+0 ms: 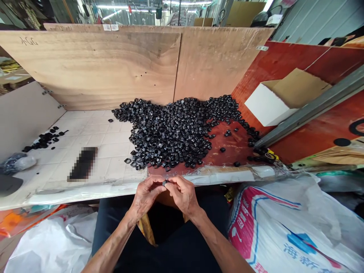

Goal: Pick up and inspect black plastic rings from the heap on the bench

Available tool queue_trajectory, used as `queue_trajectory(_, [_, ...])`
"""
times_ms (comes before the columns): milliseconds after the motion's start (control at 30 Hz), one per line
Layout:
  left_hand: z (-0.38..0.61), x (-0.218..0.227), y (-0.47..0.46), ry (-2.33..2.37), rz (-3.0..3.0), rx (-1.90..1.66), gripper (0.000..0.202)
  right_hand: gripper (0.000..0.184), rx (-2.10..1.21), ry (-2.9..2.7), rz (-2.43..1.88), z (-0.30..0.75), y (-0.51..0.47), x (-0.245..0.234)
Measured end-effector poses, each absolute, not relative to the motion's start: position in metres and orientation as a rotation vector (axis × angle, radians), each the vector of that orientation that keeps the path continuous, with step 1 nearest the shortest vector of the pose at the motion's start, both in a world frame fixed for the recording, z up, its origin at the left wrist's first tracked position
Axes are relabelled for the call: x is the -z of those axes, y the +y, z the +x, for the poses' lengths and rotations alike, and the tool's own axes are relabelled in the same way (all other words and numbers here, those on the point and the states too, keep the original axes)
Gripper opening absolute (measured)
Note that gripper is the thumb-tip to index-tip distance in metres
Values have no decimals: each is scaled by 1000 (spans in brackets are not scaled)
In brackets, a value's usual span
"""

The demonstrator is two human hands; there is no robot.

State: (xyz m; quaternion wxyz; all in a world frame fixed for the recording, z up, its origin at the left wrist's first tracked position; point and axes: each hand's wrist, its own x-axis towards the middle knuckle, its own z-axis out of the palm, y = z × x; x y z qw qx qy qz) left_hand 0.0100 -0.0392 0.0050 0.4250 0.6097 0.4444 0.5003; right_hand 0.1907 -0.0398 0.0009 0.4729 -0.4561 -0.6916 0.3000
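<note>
My left hand (146, 195) and my right hand (182, 193) meet at the table's front edge, over my lap. Both pinch one small black ring-shaped part (165, 182) between their fingertips. Just beyond them a large heap of the same black ring parts (179, 131) covers the middle of the table. Most of the pinched part is hidden by my fingers.
A small group of black parts (45, 139) lies at the far left, near a plastic bag (17, 162) and a blurred dark object (83, 163). Plywood walls (113, 68) close the back. A cardboard box (284, 96) sits right. White sacks (287, 227) flank my legs.
</note>
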Motion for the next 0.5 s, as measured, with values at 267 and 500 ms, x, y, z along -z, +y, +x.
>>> queue_trajectory(267, [14, -1, -41, 1116, 1467, -1243, 18, 22, -715, -1643, -1103, 192, -49, 2])
queue_trajectory(500, [18, -5, -47, 1086, 1288, -1199, 22, 18, -716, -1710, -1070, 200, -48, -4])
